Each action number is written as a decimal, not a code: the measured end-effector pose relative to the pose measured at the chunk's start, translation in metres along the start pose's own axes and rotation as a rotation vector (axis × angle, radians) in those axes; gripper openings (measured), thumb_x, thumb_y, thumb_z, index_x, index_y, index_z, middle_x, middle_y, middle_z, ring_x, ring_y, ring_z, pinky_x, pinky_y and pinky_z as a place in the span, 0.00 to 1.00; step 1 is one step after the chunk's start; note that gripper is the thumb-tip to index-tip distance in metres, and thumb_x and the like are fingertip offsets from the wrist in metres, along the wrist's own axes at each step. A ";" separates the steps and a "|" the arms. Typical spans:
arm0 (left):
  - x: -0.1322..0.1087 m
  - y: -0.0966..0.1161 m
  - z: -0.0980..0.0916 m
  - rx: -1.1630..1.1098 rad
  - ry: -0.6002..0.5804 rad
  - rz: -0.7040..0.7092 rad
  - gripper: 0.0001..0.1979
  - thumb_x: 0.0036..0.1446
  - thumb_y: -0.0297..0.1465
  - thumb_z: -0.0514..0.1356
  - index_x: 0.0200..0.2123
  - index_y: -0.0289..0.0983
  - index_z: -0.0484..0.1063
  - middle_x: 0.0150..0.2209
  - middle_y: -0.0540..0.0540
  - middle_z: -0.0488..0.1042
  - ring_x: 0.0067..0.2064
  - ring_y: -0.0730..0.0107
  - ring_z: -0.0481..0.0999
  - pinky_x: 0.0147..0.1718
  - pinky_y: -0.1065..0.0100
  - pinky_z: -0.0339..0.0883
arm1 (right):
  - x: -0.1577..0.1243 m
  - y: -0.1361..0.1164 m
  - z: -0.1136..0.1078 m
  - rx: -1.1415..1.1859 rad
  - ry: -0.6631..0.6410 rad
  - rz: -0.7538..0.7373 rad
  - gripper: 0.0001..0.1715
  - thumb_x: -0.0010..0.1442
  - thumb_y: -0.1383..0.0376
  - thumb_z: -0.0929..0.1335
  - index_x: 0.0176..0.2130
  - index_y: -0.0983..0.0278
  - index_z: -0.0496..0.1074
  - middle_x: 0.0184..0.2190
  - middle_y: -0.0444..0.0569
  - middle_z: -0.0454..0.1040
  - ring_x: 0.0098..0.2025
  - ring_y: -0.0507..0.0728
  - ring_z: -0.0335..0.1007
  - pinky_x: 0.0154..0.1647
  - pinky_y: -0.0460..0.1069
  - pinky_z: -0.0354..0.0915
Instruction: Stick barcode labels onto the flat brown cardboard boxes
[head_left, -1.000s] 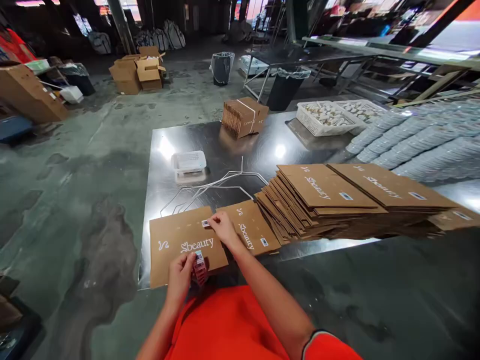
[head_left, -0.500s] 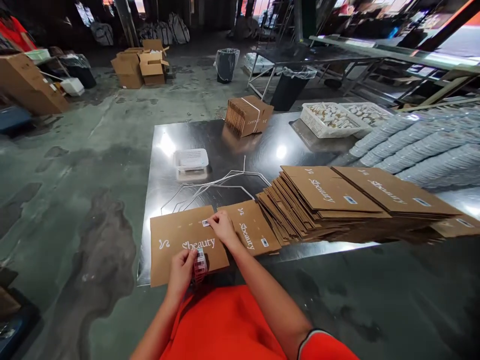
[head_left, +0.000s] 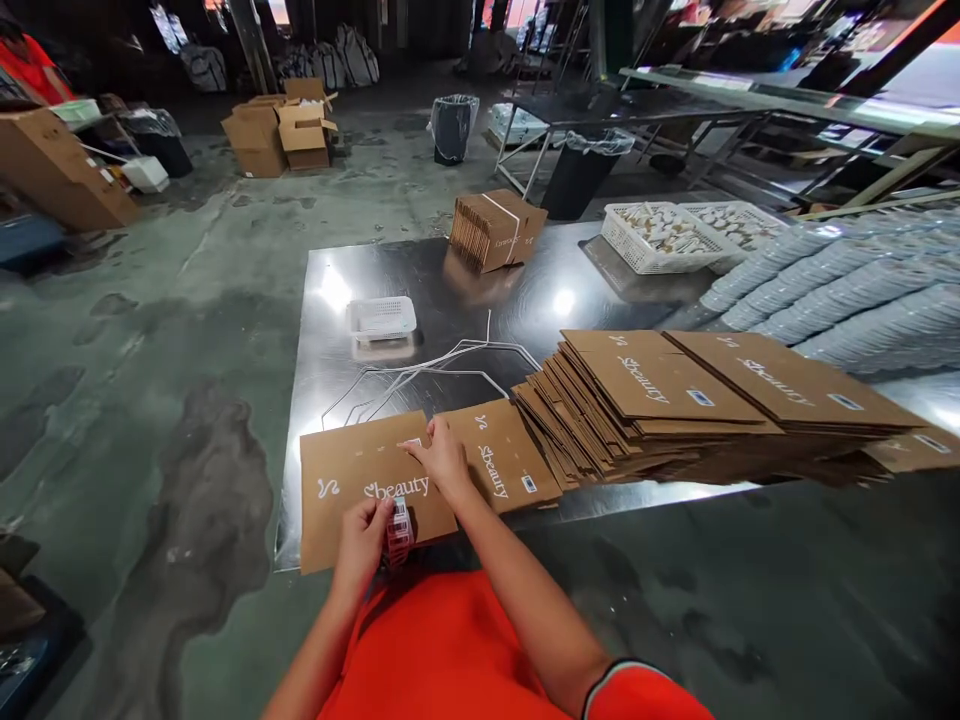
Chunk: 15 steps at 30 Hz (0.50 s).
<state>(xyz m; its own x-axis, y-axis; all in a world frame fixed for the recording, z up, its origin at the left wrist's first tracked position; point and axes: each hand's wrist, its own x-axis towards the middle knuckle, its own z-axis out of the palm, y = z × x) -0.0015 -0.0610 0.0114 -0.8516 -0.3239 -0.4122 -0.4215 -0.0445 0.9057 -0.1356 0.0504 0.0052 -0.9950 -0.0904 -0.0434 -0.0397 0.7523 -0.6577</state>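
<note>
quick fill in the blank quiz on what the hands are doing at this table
1. The left hand holds a strip of stickers printed with ____.
2. The right hand presses on a flat cardboard box that bears the word ____.
3. A small basket on the shiny metal table is ____ in colour.

Missing words: barcodes; Sbeauty; white

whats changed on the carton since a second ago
The right hand slid slightly left; its fingers now cover the barcode sticker on the flat Sbeauty carton. The left hand still grips the sticker strip; carton stack unmoved.
</note>
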 end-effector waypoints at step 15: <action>-0.017 0.015 -0.060 0.333 0.506 0.172 0.16 0.50 0.42 0.57 0.26 0.36 0.76 0.61 0.36 0.62 0.60 0.47 0.62 0.55 0.56 0.57 | -0.033 0.029 -0.009 0.152 0.021 -0.028 0.19 0.56 0.59 0.64 0.46 0.66 0.68 0.39 0.56 0.69 0.36 0.60 0.68 0.41 0.56 0.65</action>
<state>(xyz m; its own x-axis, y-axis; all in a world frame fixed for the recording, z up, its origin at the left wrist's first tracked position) 0.0253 -0.1132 0.0378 -0.6972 -0.7109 -0.0922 -0.4355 0.3179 0.8422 -0.1051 0.0810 -0.0052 -0.9955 -0.0946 -0.0086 -0.0544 0.6417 -0.7650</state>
